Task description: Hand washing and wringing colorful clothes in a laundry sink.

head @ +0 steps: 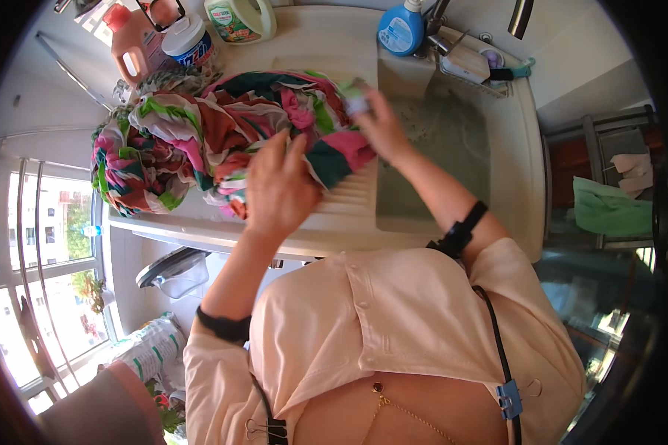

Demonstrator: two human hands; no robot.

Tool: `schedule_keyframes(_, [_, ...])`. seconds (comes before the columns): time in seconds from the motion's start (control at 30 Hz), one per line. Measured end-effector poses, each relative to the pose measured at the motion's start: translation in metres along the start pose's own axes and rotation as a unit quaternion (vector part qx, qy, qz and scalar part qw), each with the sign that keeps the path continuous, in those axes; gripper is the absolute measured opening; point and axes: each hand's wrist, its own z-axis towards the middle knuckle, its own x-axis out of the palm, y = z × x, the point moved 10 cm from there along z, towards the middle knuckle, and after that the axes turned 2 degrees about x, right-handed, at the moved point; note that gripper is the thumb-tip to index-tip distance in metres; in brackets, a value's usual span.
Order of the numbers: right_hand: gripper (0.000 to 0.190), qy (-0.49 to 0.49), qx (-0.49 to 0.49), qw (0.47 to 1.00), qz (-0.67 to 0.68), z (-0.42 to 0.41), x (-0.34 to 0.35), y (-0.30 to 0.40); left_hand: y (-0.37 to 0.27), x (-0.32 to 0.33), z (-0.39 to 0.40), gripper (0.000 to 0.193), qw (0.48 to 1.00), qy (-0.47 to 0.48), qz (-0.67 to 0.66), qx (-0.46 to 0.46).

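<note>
A wet-looking heap of multicoloured cloth (217, 122), in pink, green, rust, white and teal, lies bunched on the ribbed washboard side of a pale laundry sink (350, 194). My left hand (284, 183) rests over the near part of the heap and grips a fold. From it, a pink and teal flap spreads to the right towards the basin. My right hand (381, 125) is raised near the cloth's right edge, blurred by motion. Between its fingers is a small pale green and white object (356, 97), too blurred to name. Cloudy water (434, 167) stands in the basin to the right.
Along the back stand a pink jug (131, 47), a white tub (188, 41), a pale green detergent jug (239, 22) and a blue bottle (401, 30). A faucet (440, 43), a soap dish (466, 62) and a brush (509, 72) crowd the far right corner.
</note>
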Motion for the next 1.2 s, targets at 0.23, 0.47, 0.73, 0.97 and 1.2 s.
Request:
schedule_keyframes(0.23, [0.013, 0.151, -0.222, 0.908, -0.321, -0.046, 0.058, 0.083, 0.002, 0.087, -0.028, 0.047, 0.987, 0.154, -0.025, 0.044])
schedule_keyframes(0.47, [0.020, 0.154, -0.063, 0.914, -0.370, 0.070, 0.115, -0.004, 0.106, 0.154, 0.083, 0.022, 0.972, 0.141, 0.058, -0.181])
schedule_keyframes(0.73, [0.019, 0.220, -0.226, 0.901, -0.298, -0.028, 0.063, 0.045, 0.020, 0.121, 0.008, 0.026, 0.988, 0.113, -0.071, 0.082])
schedule_keyframes(0.97, [0.015, 0.133, -0.054, 0.923, -0.358, 0.070, 0.100, 0.001, 0.097, 0.138, 0.090, 0.018, 0.986, 0.032, -0.007, -0.161])
schedule_keyframes(1.2, [0.023, 0.228, -0.196, 0.915, -0.269, 0.001, 0.077, 0.029, 0.050, 0.140, 0.038, 0.021, 0.989, 0.109, -0.091, -0.045])
